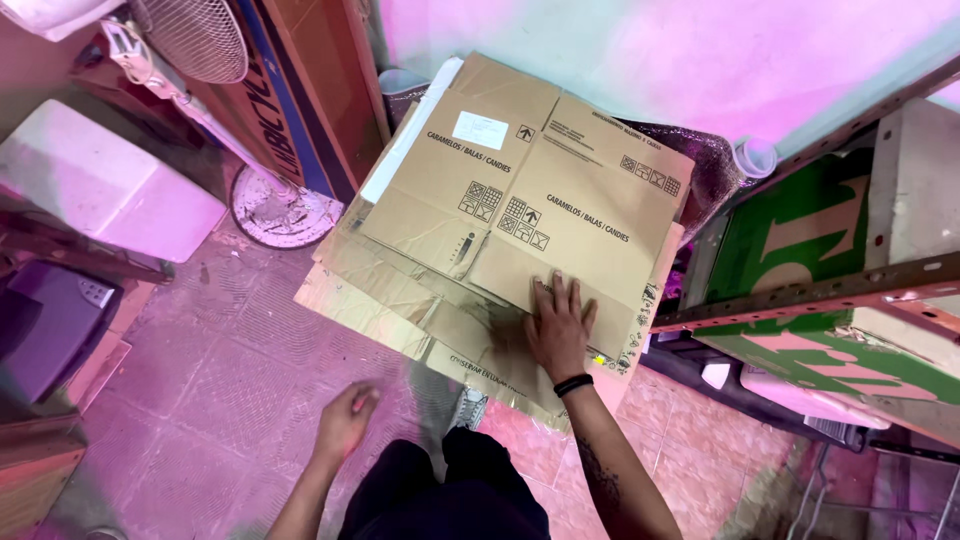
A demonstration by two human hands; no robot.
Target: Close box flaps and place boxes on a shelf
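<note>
Cardboard fills the middle of the floor: my right hand (560, 325) lies flat, fingers spread, on the near edge of the top flattened brown cardboard box (535, 195), gripping nothing. That box sits on a stack of flattened brown cartons (375, 290) resting on the pink tiled floor (230, 400). My left hand (345, 420) hangs loose and empty above the tiles, fingers slightly curled, well apart from the stack. A white pedestal fan (200, 40) stands to the left; a green-and-white panel (800, 230) leans on a metal rack to the right.
</note>
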